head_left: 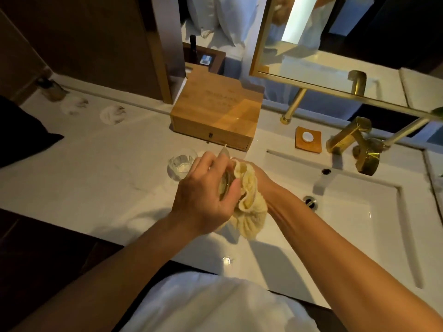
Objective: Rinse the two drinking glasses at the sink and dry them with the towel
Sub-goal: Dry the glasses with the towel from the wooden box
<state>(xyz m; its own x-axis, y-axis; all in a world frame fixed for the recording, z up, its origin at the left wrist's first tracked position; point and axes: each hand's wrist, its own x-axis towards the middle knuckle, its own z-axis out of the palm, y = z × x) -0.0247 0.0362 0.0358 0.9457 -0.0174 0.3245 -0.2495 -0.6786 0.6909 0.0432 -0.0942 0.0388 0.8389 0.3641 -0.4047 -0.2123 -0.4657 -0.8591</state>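
The clear drinking glass (225,185) sits tipped in the left hand (206,195), grip wrapped round its wall; thin, likely wet and slick, breakable, so the body is the safe hold. The right hand (257,174) clutches the soft pale-yellow towel (251,212) against its mouth. A second clear tumbler (181,164) stands just beside them on the white marble counter (96,164).

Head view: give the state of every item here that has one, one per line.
Held glass: tilted, gripped by left hand.
Towel: bunched against the held glass, around right hand.
Second glass: upright on the counter, untouched.
Faucet: no water visible.
Wooden box: drawer shut.
Sink: no standing water visible.
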